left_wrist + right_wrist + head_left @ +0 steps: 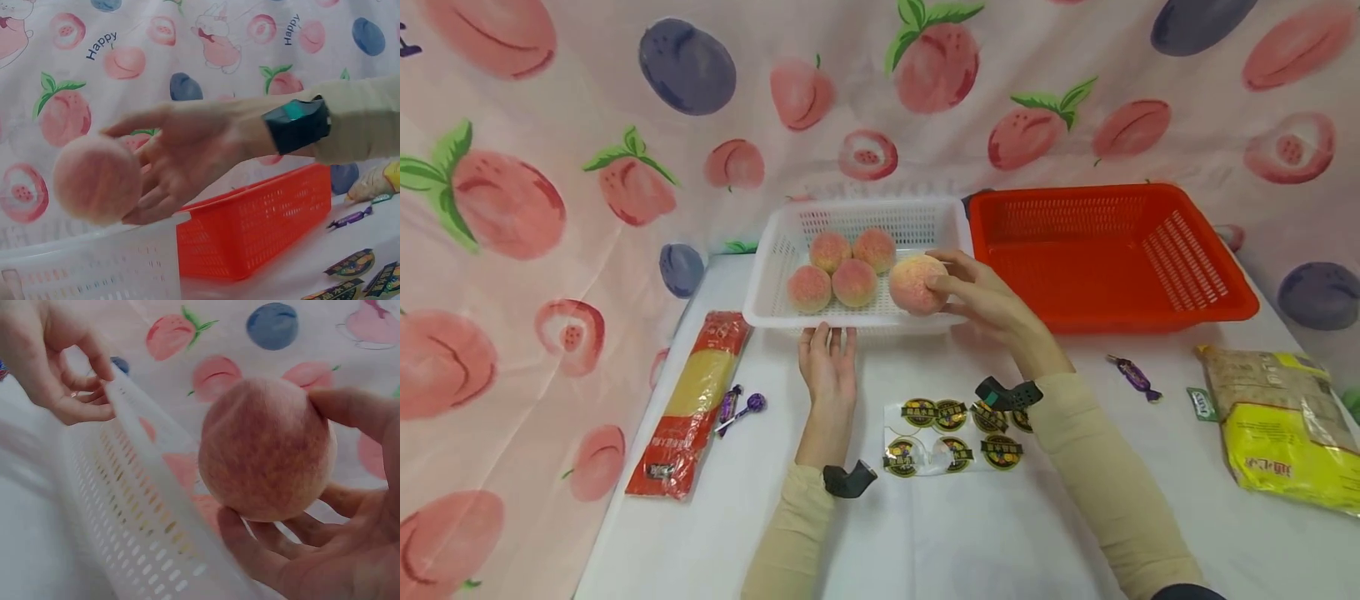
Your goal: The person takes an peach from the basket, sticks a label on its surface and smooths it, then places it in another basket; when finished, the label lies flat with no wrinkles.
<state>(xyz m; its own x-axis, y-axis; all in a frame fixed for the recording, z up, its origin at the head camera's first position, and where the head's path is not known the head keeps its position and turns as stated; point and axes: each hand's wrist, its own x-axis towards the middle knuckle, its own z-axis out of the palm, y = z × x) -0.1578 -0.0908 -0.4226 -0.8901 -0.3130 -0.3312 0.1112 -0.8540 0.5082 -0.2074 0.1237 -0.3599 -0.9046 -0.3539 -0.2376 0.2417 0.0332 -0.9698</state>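
A pink and yellow peach [916,284] is gripped between the thumb and fingers of my right hand [981,292], above the right part of the white basket [880,321]. Several more peaches [854,282] sit together in that basket. At the basket's front rim, my left hand [829,367] holds on with curled fingers, as the right wrist view also shows. From the left wrist, the held peach [97,179] appears above the basket's rim, the fingers spread around its side. Close up in the right wrist view, the peach [265,450] shows a reddish fuzzy skin.
A red basket [1075,321] adjoins the white one on the right. A sheet of round stickers [943,442] lies in front. To the left are a red and yellow packet [692,400] and a lollipop [754,404]; to the right, a purple candy [1135,377] and a yellow bag [1285,429].
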